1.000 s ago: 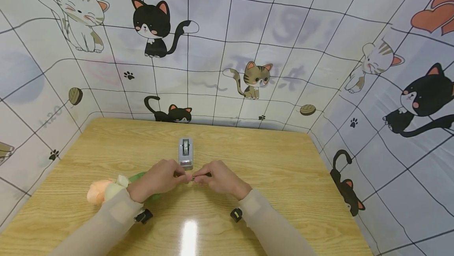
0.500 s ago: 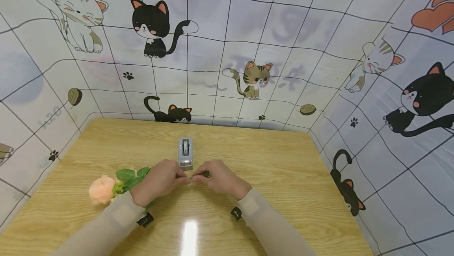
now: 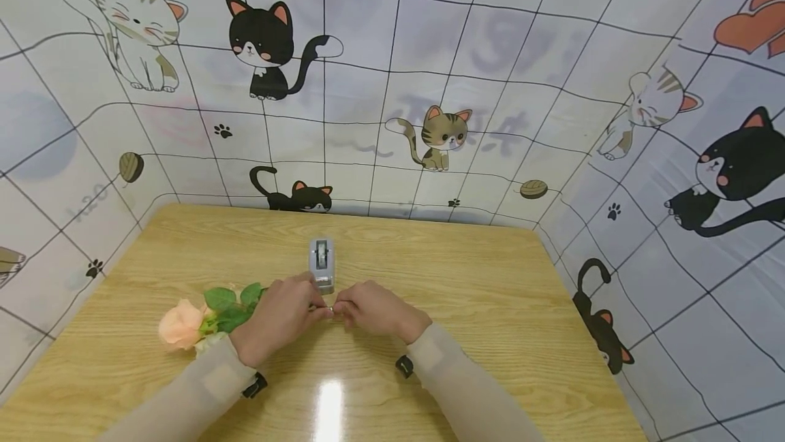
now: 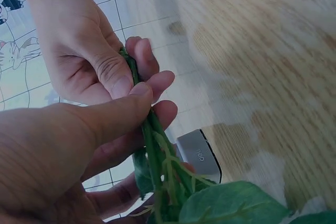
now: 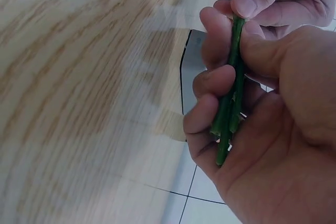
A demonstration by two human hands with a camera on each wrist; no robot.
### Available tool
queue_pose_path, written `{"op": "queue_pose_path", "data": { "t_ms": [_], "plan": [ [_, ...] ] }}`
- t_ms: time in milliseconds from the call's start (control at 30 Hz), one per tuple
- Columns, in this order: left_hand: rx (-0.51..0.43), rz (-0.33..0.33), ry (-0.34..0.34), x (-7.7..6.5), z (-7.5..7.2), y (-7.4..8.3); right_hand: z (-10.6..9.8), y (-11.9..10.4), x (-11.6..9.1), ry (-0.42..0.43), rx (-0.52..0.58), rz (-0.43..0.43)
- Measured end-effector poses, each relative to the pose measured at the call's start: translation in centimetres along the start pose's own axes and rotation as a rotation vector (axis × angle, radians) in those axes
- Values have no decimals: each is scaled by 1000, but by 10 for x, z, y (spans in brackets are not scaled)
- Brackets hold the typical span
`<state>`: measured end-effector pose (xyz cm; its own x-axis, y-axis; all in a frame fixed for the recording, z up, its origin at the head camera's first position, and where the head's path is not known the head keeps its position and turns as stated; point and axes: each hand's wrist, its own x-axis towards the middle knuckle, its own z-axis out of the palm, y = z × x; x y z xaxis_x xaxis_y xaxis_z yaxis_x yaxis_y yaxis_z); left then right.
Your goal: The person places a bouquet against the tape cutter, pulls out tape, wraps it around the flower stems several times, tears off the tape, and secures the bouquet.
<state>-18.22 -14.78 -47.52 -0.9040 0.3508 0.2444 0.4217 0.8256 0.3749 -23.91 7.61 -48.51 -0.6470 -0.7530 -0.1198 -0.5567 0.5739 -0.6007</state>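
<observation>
A small bunch of flowers, with a peach rose (image 3: 180,325), a paler bloom partly hidden by the sleeve and green leaves (image 3: 229,309), extends to the left beneath my left forearm. My left hand (image 3: 279,316) pinches its green stems (image 4: 152,150) between thumb and fingers. Right beside it, my right hand (image 3: 374,309) grips the lower stems, thumb on one side and curled fingers on the other. In the right wrist view the cut stem ends (image 5: 223,140) lie together against the right palm. The two thumbs nearly meet along the stems.
A grey tape dispenser (image 3: 321,265) with a roll in it stands on the wooden table (image 3: 460,272) just beyond my hands. Cat-printed cloth walls (image 3: 368,88) rise behind the table and at its sides.
The bunch has rolled about its stems, so the leaves that were mostly hidden now face up. The rose has shifted slightly right, and the right fingers have changed their hold on the stems.
</observation>
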Motion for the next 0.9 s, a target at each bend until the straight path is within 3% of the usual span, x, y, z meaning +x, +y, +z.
{"op": "queue_pose_path", "data": {
  "t_ms": [333,467,700,900],
  "plan": [
    [-18,-117,-83,3,-7,3,2,2,0,64,34,20],
    [-48,-155,-85,5,-13,3,2,1,0,75,47,25],
    [-124,-167,-46,14,-23,0,3,1,2,103,33,0],
    [-142,-197,-124,16,-23,-8,1,-1,2,122,42,1]
  ]
}}
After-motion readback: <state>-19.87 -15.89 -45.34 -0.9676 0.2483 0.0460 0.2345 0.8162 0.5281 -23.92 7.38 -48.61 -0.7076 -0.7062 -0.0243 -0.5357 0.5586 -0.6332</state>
